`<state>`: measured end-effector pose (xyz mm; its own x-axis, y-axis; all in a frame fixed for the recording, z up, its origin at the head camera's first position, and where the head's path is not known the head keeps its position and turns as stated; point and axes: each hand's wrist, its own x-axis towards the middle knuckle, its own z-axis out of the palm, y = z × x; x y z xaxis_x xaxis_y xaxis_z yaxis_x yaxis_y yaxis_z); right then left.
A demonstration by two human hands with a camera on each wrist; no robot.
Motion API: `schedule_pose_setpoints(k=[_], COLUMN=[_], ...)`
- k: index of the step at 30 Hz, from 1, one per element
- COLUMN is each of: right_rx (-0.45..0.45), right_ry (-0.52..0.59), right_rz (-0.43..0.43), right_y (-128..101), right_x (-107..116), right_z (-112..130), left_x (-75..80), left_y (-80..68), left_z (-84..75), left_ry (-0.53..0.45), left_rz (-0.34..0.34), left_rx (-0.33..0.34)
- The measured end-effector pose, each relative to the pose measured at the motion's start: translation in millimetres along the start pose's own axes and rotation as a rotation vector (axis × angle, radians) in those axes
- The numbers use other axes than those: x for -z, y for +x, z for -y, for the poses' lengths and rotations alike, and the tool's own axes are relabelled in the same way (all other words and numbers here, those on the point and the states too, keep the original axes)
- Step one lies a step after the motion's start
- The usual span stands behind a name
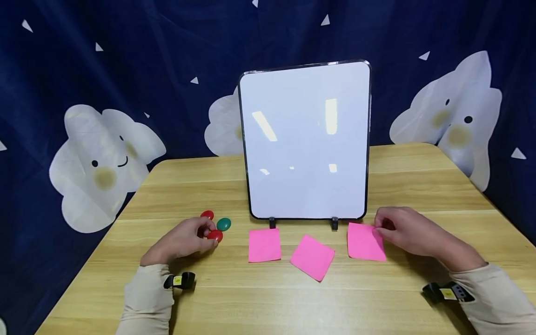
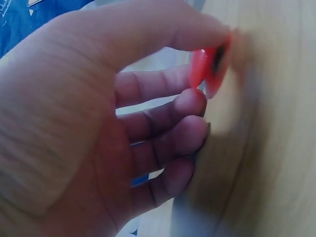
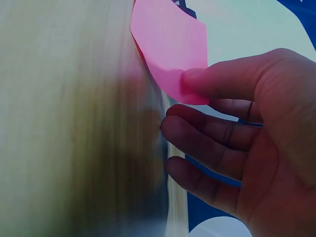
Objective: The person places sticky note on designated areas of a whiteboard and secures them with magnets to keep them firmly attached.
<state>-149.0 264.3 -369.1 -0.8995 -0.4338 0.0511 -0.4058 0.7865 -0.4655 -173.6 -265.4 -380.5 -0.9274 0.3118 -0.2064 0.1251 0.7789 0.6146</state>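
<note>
In the head view my left hand [image 1: 184, 239] pinches a red round magnet [image 1: 215, 236] between thumb and index finger. The left wrist view shows this magnet [image 2: 210, 64] edge-on, a dark spot on its underside, close to the tabletop. Just beyond the fingers lie a second red magnet [image 1: 207, 214] and a green magnet [image 1: 224, 224]. My right hand [image 1: 412, 231] holds the rightmost pink sticky note [image 1: 365, 243] by its upper right corner. In the right wrist view that note [image 3: 173, 44] bends upward where thumb and index finger grip it.
A whiteboard [image 1: 307, 144] with a black frame stands upright at the back on small black feet [image 1: 334, 224]. Two more pink sticky notes, one straight [image 1: 264, 245] and one turned askew [image 1: 312, 257], lie before it. A dark blue curtain [image 1: 176, 42] hangs behind the wooden table [image 1: 268, 302].
</note>
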Motion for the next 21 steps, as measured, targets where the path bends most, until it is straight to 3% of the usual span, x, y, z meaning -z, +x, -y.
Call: schedule_pose_setpoints(k=[21], right_rx=[0.001], right_ry=[0.130], right_rz=[-0.033], right_y=[-2.4], right_x=[-1.1], right_z=[-1.0], left_x=[-1.1], left_y=[5.3], left_z=[-1.5], left_ry=[0.032], left_rz=[-0.099], left_rx=[-0.019])
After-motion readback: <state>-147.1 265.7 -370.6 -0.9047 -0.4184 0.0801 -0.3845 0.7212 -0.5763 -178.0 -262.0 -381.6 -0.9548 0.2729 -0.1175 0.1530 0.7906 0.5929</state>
